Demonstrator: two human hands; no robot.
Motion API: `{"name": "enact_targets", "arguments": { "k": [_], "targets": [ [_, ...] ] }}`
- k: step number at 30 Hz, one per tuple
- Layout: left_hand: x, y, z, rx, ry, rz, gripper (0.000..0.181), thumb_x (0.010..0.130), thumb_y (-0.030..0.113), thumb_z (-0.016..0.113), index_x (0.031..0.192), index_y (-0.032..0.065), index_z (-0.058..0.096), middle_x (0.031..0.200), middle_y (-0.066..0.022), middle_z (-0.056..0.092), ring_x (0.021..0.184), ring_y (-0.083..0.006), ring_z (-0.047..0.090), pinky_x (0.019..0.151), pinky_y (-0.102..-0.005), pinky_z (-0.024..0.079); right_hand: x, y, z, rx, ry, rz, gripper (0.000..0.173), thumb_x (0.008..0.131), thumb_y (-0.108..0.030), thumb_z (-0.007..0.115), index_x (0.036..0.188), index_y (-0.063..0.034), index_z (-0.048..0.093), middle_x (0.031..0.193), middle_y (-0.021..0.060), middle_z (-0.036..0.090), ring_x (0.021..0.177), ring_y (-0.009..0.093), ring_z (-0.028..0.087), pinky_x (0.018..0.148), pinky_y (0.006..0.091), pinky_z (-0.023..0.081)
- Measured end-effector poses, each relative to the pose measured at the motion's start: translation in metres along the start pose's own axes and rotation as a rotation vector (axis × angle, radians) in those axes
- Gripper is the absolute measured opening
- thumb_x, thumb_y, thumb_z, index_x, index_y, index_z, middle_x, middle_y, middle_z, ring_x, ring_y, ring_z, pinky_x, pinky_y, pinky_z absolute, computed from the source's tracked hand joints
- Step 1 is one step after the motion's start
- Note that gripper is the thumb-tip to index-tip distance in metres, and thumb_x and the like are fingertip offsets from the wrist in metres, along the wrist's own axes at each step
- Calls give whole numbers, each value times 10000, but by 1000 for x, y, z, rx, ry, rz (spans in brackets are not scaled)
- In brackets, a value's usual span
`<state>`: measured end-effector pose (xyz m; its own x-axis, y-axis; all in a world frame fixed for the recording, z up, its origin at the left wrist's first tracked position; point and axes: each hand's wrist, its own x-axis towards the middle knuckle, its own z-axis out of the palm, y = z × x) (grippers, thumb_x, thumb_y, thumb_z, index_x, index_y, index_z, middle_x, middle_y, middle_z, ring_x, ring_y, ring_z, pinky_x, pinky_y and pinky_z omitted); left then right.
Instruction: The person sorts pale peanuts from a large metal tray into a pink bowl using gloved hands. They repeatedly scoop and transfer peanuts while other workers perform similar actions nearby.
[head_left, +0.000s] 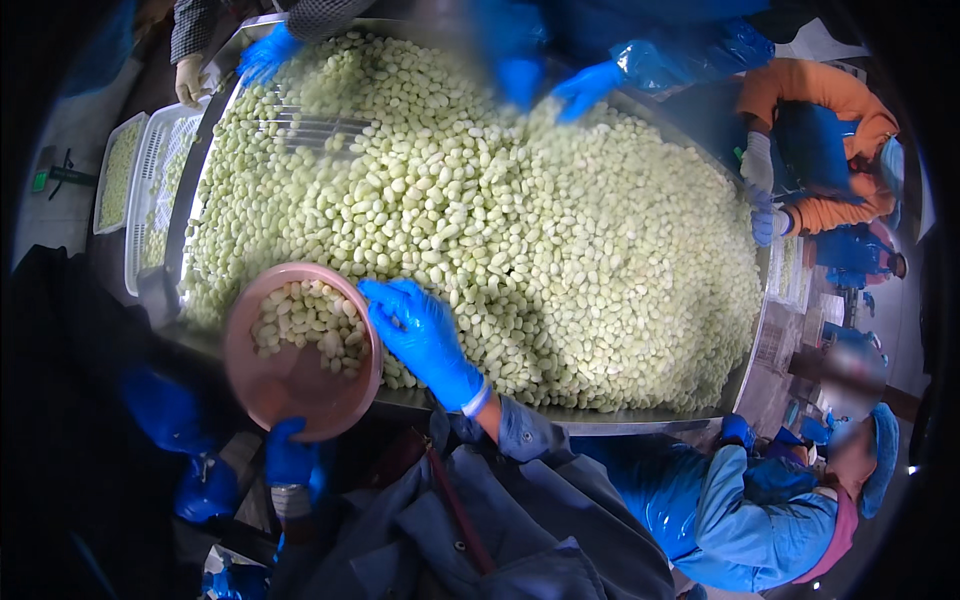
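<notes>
My left hand (289, 457), in a blue glove, grips the near rim of a pink plastic basin (251, 375). Pale green, grape-like oval fruits (307, 322) lie in the far part of the basin, which overhangs the near left edge of a wide metal table. My right hand (427, 341), also blue-gloved, is beside the basin's right rim, fingertips at the rim; whether they grip it is unclear. Beneath and beyond it, a deep heap of the same fruits (465, 202) covers most of the metal table (637, 425).
Across the table, other people's blue-gloved hands (592, 86) are at the heap; another blue-gloved hand (266, 56) is at the far left. White plastic crates (135, 217) stand left. A person in orange (810, 90) is at the right end, and one in blue (750, 517) stands near right.
</notes>
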<state>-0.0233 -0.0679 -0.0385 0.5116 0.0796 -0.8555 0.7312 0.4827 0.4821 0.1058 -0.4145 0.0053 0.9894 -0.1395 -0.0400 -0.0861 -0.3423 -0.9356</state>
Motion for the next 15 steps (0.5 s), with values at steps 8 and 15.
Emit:
{"name": "enact_targets", "arguments": {
  "k": [8, 15],
  "targets": [
    [1, -13, -5, -23, -7, -25, 211, 887, 199, 677, 1054, 72, 701, 1122, -120, 681, 995, -278, 654, 773, -394, 557, -45, 143, -61, -1085, -303, -136, 765, 934, -457, 698, 1604, -234, 403, 1608, 181, 380, 1488, 464, 317, 1216, 592, 273],
    [-21, -8, 6, 226, 7, 34, 232, 881, 128, 690, 1105, 70, 675, 1131, -109, 689, 1092, -300, 663, 958, -459, 552, 73, 127, -77, -1199, 34, -221, 764, 981, -566, 599, 1635, -252, 359, 1655, 202, 314, 1530, 463, 257, 1247, 581, 211]
  ]
}}
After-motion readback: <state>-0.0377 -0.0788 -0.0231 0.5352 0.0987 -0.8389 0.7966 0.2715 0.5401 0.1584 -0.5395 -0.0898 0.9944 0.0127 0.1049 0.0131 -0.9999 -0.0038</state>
